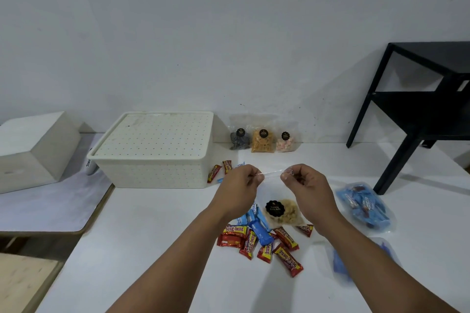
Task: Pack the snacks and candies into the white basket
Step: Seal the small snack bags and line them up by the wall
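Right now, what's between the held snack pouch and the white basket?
Head view: left hand, pinching the clear snack pouch with right hand, plus a few loose red candy bars beside the lidded white basket.

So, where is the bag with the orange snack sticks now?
In the head view, the orange snack bag stands against the back wall, right of the white basket, between two other small bags.

Your white table [157, 249] carries the lidded white basket [152, 150], 3 snack bags [263, 138] at the wall, scattered red bars [264, 244], blue packets [363, 207]
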